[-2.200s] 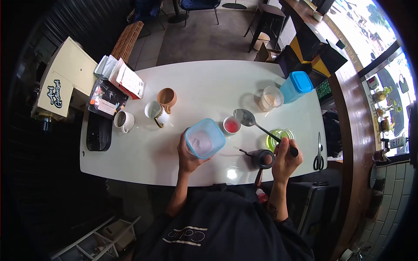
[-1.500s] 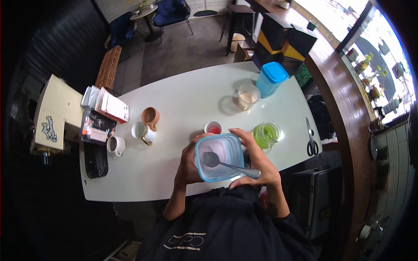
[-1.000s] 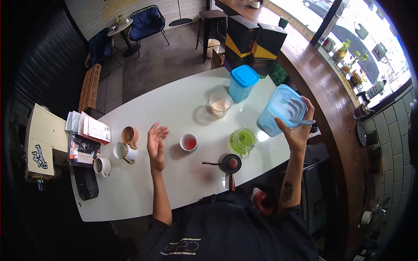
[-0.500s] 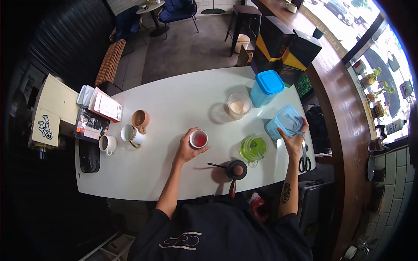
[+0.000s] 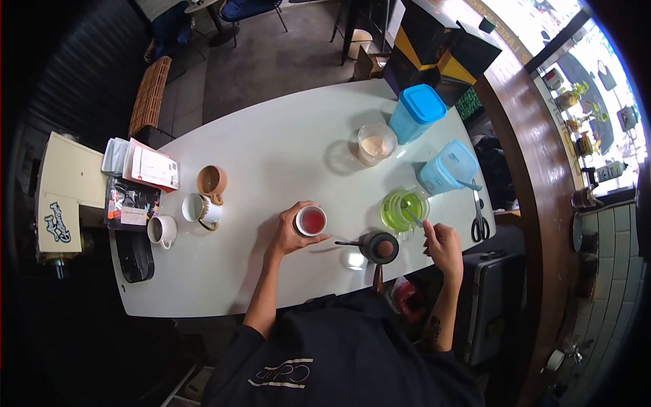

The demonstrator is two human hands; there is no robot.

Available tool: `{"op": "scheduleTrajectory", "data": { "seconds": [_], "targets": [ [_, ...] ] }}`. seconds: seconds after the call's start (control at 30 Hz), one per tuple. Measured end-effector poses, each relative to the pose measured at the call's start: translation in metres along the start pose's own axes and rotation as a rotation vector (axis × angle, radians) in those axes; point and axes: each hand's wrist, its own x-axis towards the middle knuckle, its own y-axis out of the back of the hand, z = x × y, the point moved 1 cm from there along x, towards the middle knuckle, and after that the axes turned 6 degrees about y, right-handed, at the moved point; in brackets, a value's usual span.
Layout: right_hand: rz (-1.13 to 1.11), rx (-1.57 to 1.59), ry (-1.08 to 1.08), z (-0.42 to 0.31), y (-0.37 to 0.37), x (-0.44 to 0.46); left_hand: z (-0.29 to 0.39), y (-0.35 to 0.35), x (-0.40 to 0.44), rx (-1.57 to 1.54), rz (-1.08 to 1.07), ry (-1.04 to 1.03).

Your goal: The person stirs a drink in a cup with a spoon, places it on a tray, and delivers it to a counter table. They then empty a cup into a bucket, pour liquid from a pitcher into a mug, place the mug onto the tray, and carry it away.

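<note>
My left hand (image 5: 293,229) is wrapped round a small white cup (image 5: 310,209) with red liquid inside, over the middle of the table. To the right stands a clear glass jug (image 5: 407,192) holding bright green liquid, with a spoon (image 5: 412,216) leaning in it. The fingers of my right hand (image 5: 444,245) are pinched at the top end of that spoon's handle. Between my hands sits a dark round pot (image 5: 369,252) with a wooden handle, a brown ball-like knob on top and a thin dark stick out to its left.
An open blue container (image 5: 437,178) with a spoon stands behind the jug, near a lidded blue container (image 5: 409,129) and a clear cup (image 5: 370,154) of pale powder. Scissors (image 5: 480,227) lie at the right edge. Several mugs (image 5: 211,180) and papers (image 5: 152,166) are at the left.
My right hand has let go of the open blue container and moved down and left to the spoon in the green jug. My left hand still holds the cup; the view has shifted slightly.
</note>
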Motion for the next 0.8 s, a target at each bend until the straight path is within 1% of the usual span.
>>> {"op": "scheduleTrajectory", "data": {
  "seconds": [0.1,0.17,0.23,0.27,0.3,0.37,0.4,0.43,0.5,0.53,0.67,0.8],
  "targets": [
    [0.013,-0.028,-0.073,-0.015,-0.016,-0.003,-0.005,0.005,-0.009,0.011,-0.052,0.046],
    [0.033,-0.029,-0.100,-0.013,-0.029,-0.004,-0.012,0.008,-0.018,0.127,-0.020,-0.092],
    [0.186,-0.153,-0.023,0.002,-0.043,0.002,-0.012,0.012,-0.024,0.112,-0.037,-0.073],
    [0.269,-0.231,-0.004,0.008,-0.049,0.003,-0.012,0.013,-0.028,0.124,-0.034,-0.096],
    [0.295,-0.231,-0.041,-0.002,-0.049,0.002,-0.012,0.015,-0.032,0.137,-0.030,-0.120],
    [0.356,-0.235,-0.032,-0.016,-0.050,0.000,-0.013,0.018,-0.039,0.128,-0.058,-0.101],
    [0.367,-0.272,0.013,-0.015,-0.051,0.000,-0.013,0.019,-0.042,0.111,-0.061,-0.103],
    [0.365,-0.273,0.015,-0.014,-0.053,-0.001,-0.014,0.018,-0.046,0.094,-0.063,-0.104],
    [0.453,-0.378,0.141,-0.021,-0.057,-0.004,-0.012,0.018,-0.053,0.078,-0.062,-0.088],
    [0.469,-0.406,0.133,-0.029,-0.058,-0.009,-0.010,0.018,-0.056,0.069,-0.054,-0.080],
    [0.488,-0.431,0.085,-0.047,-0.057,-0.027,0.001,0.024,-0.063,0.106,-0.059,-0.087],
    [0.627,-0.248,0.130,-0.054,-0.051,-0.047,0.001,0.023,-0.064,0.090,-0.075,-0.135]
  ]
}}
